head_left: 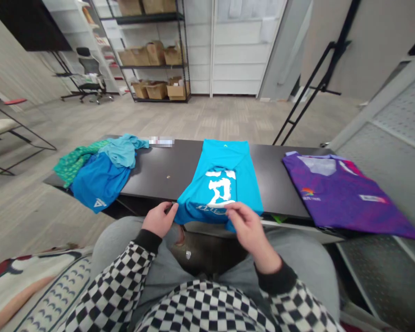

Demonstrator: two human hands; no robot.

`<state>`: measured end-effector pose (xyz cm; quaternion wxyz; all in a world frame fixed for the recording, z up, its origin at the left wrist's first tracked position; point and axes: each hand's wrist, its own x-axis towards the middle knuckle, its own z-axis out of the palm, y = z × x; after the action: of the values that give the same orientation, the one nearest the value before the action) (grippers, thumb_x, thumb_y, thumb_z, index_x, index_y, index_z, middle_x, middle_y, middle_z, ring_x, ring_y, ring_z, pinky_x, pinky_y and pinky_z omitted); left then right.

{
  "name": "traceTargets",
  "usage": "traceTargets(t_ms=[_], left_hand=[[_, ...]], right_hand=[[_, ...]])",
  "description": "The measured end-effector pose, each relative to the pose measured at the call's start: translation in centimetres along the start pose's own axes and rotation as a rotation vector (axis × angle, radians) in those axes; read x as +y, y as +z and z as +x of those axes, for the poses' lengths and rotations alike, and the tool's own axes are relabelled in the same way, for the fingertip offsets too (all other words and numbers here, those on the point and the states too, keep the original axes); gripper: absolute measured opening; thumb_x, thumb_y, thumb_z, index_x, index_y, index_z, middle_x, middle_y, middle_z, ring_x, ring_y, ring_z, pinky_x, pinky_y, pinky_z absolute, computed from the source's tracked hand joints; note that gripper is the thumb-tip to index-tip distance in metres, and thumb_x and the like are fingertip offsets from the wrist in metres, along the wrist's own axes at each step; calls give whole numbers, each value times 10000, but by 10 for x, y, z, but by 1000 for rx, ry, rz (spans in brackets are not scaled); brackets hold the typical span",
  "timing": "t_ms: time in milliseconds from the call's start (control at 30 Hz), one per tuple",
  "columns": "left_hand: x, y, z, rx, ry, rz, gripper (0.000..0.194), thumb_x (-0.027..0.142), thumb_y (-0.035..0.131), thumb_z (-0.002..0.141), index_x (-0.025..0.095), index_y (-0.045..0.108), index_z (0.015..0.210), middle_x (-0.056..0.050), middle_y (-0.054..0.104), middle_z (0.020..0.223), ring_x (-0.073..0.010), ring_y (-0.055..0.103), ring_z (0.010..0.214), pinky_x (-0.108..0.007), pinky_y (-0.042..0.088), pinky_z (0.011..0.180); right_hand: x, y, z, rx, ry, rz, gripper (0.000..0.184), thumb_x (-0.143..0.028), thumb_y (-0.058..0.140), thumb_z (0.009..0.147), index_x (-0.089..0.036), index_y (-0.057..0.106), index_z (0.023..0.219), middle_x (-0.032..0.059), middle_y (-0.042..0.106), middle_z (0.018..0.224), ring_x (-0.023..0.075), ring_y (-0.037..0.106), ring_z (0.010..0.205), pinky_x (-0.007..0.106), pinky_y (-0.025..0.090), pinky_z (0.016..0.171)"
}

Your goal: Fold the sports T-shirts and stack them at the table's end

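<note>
A bright blue T-shirt [247,180] with large white lettering lies partly folded in front of me, its near edge hanging over the table's front. The shirt's near left corner is pinched between the thumb and fingers of my left hand [160,218]. My right hand [247,227] has its thumb and fingertips closed on the cloth by the lower end of the lettering. Part of the near hem on the right is hidden behind that hand.
The dark table [152,173] stands before my knees. On its left are crumpled clothes, a blue garment [102,177], a green patterned one [71,163] and a light teal one [119,151]. To the right, a purple jersey [335,193] overhangs the front edge. A black stand [307,92] rises behind.
</note>
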<state>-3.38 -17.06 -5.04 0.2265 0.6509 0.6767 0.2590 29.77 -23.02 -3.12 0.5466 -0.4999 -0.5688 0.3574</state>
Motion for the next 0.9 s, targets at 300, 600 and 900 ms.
traceTargets(t_ms=[300,600,900], left_hand=[[6,10,14,9,-106,-371,580,791,760,807,213,805,839,-101,828,828,-278,753,780,-361,575,736],[10,19,9,-69,-36,-661,595,747,899,712,175,819,854,-43,736,720,-180,630,659,-301,525,661],[54,39,-18,-3,391,-381,203,400,727,1016,219,788,949,-30,737,799,-168,659,671,-286,528,669]], right_hand=[[14,101,-11,-393,339,487,866,-341,716,891,-248,411,1696,-102,647,786,101,494,530,253,381,538],[22,114,-13,-301,407,451,792,-403,699,886,-182,494,1618,-105,616,722,122,466,540,276,380,555],[25,103,-9,29,122,113,429,-559,680,1015,-210,814,1225,109,805,1222,280,710,1156,447,524,1104]])
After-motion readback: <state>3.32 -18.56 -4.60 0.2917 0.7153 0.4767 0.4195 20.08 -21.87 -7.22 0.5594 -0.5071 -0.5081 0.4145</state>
